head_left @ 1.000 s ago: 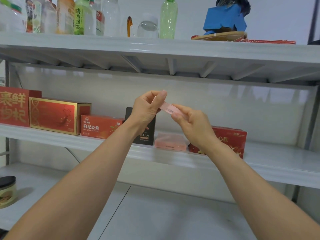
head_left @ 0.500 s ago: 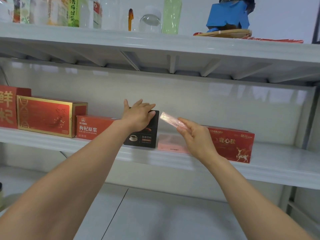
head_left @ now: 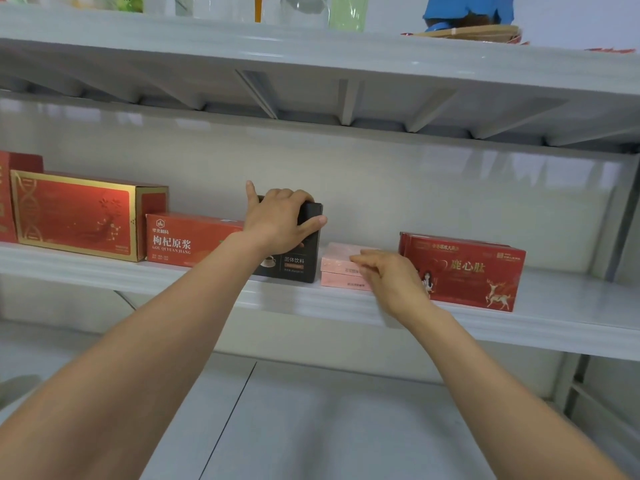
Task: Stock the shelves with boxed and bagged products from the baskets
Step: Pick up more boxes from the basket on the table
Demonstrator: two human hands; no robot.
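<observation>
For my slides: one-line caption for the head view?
Left hand grips the black box; right hand holds a pink box atop a second pink box.

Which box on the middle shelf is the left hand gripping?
The black box, standing upright between the orange-red box and the pink stack; the left hand clasps its top.

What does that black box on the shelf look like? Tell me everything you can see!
The black box looks like dark matte cardboard, with a little coffee cup picture and pale writing low on its front. It stands upright on the middle shelf, near the front edge. The left hand grips its top, fingers curled over it, thumb across the front. An orange-red box sits on its left, and stacked pink boxes sit close on its right.
</observation>
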